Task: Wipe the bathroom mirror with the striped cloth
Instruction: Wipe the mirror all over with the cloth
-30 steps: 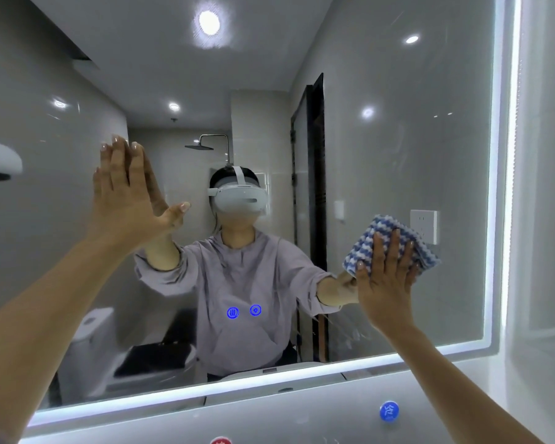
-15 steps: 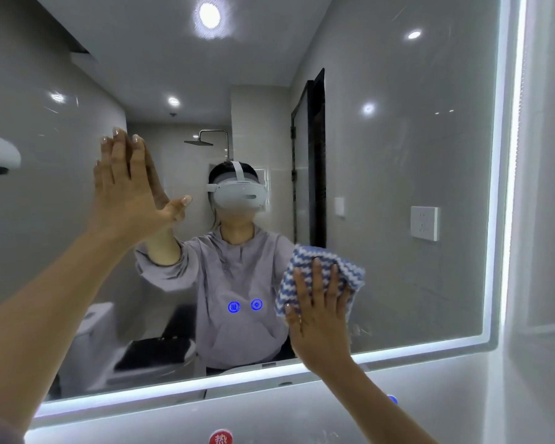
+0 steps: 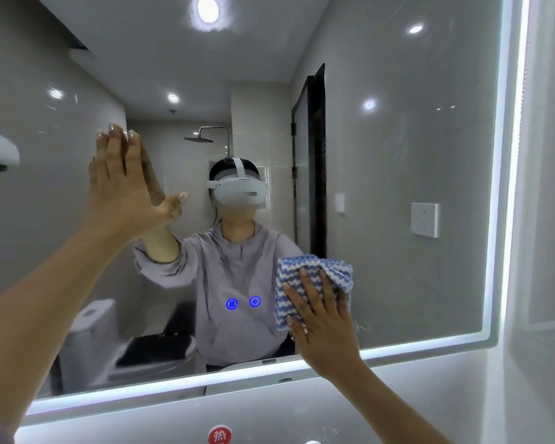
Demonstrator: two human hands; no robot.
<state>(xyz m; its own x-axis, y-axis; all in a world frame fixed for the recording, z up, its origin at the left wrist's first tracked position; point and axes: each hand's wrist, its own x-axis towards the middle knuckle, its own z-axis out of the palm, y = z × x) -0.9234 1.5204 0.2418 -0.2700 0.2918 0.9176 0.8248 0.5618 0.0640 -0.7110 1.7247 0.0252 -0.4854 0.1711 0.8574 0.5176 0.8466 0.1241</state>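
The large bathroom mirror [image 3: 398, 155] fills the view, with a lit strip along its bottom and right edges. My right hand [image 3: 321, 318] presses the blue-and-white striped cloth [image 3: 305, 277] flat against the glass near the mirror's lower middle, fingers straight and spread over it. My left hand [image 3: 125, 187] lies flat on the glass at the upper left, fingers straight and together, thumb out to the right. It holds nothing.
Two blue touch icons [image 3: 242, 303] glow in the glass just left of the cloth. A red round sticker [image 3: 219, 435] sits on the wall below the mirror. A white wall runs down the right side [image 3: 545, 283]. The reflection shows a toilet, shower head and door.
My right hand has slid the cloth leftward and down across the glass, from near the reflected socket to the lower middle, then drifted slightly right. My left hand has stayed put.
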